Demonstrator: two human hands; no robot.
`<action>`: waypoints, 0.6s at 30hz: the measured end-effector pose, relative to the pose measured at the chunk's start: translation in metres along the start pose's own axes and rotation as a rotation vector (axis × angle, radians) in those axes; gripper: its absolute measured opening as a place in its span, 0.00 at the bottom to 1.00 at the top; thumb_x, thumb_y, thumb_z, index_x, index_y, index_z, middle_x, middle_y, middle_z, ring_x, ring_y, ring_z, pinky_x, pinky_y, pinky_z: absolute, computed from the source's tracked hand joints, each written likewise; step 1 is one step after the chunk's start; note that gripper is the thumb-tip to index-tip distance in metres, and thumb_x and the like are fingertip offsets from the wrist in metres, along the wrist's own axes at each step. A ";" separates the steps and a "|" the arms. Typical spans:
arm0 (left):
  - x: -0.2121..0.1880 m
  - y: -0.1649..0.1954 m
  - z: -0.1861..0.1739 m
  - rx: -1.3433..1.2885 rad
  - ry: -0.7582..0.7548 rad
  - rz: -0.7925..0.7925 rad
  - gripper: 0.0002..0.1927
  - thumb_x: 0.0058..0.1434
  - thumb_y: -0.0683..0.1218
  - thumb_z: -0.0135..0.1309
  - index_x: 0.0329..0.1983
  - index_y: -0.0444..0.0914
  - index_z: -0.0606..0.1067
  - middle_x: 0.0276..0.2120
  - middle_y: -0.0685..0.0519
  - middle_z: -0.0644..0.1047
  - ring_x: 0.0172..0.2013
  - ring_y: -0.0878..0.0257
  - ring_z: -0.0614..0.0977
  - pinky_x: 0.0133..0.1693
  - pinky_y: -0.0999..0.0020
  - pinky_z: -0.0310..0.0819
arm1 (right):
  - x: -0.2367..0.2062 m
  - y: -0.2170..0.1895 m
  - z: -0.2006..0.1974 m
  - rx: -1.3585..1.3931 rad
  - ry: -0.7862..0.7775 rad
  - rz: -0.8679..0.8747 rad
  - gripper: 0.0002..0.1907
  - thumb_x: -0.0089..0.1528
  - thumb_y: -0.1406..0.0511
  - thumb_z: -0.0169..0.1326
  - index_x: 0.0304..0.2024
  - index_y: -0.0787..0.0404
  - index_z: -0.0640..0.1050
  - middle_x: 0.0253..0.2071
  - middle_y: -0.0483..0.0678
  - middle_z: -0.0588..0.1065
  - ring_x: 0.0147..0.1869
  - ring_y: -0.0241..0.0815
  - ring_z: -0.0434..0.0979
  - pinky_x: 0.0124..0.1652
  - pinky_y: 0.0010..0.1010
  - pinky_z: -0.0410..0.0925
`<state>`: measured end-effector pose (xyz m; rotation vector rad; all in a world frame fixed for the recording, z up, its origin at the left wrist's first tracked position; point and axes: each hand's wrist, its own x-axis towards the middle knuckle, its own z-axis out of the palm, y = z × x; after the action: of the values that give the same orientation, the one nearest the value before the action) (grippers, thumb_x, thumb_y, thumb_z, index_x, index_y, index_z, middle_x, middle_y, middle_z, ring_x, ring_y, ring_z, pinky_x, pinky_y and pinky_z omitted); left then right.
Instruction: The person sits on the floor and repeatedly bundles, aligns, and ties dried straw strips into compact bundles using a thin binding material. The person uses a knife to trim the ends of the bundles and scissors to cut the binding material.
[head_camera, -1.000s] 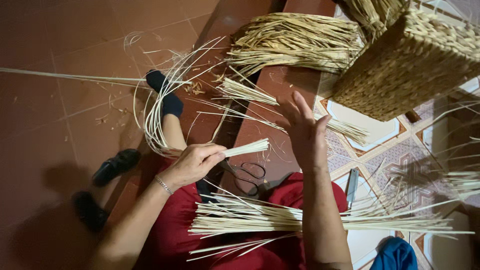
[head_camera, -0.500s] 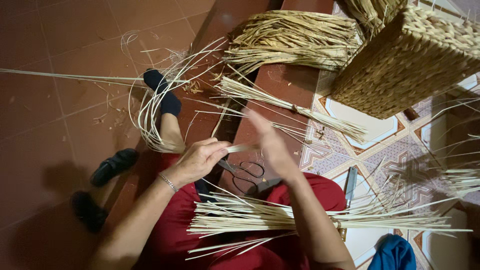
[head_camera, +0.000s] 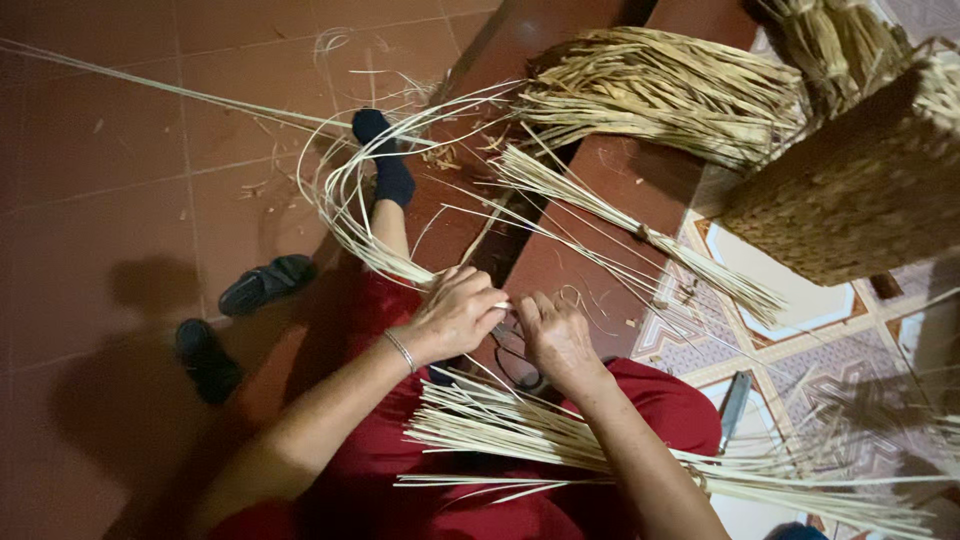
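Note:
My left hand (head_camera: 455, 315), with a thin bracelet on the wrist, is closed around a bundle of pale reed strips (head_camera: 365, 215) that loops out over my outstretched leg. My right hand (head_camera: 555, 335) is right beside it, fingers curled onto the bundle's short end between the two hands. More loose pale strips (head_camera: 560, 440) lie across my red-clothed lap, under my right forearm.
A tied sheaf of straw (head_camera: 650, 240) and a bigger heap of straw (head_camera: 650, 95) lie on the dark red step ahead. A woven basket (head_camera: 860, 190) stands at right on patterned tiles. Two black shoes (head_camera: 265, 285) lie on the floor at left; scissors (head_camera: 520, 365) rest under my hands.
My right hand came down from its raised, open pose and closed onto the strip end next to my left hand. The left hand stayed on the bundle.

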<state>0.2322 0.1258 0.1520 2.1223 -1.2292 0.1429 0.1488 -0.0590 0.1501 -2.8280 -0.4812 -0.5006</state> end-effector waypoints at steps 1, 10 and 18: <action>-0.002 0.001 0.000 0.131 0.145 0.032 0.12 0.60 0.48 0.56 0.42 0.36 0.80 0.37 0.48 0.76 0.43 0.54 0.77 0.48 0.54 0.69 | 0.000 0.001 0.006 0.000 -0.041 0.029 0.09 0.59 0.71 0.58 0.41 0.65 0.73 0.32 0.54 0.73 0.30 0.51 0.76 0.30 0.43 0.71; -0.043 -0.003 -0.013 -0.811 -0.043 -0.834 0.24 0.69 0.59 0.44 0.53 0.37 0.76 0.43 0.45 0.82 0.46 0.53 0.83 0.49 0.56 0.77 | 0.005 -0.015 0.003 0.338 0.045 0.258 0.04 0.66 0.69 0.55 0.36 0.62 0.74 0.26 0.58 0.76 0.21 0.56 0.77 0.20 0.46 0.68; -0.041 -0.036 -0.031 -1.865 0.685 -0.651 0.23 0.73 0.60 0.43 0.54 0.36 0.69 0.46 0.47 0.77 0.48 0.55 0.80 0.55 0.53 0.76 | -0.029 -0.073 0.020 0.258 0.036 0.241 0.08 0.58 0.74 0.53 0.39 0.64 0.72 0.27 0.59 0.74 0.25 0.61 0.75 0.24 0.51 0.67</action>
<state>0.2456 0.1857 0.1414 0.5308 0.0732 -0.3991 0.1030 0.0060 0.1338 -2.5770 -0.1776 -0.4080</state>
